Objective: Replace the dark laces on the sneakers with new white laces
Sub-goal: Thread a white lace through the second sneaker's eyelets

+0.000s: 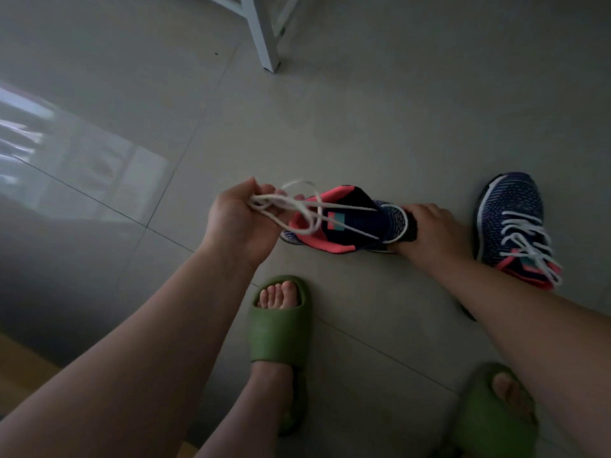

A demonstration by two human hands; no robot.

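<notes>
Two sneakers (344,223), tongue label (336,221) seemingly unreadable

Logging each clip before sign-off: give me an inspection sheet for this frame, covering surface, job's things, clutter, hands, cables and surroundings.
Surface: grey tiled floor, glossy, window light reflected at left.
Job's things: near sneaker on the floor, white lace running from it in loose loops; second sneaker at right already carries white laces. Dark laces: nothing seen.
Clutter: nothing seen.
Hands: left hand grips the bunched lace; right hand holds the near sneaker's toe end.
Cables: nothing seen.
Surroundings: white furniture leg at top; green slides on the person's feet.
</notes>
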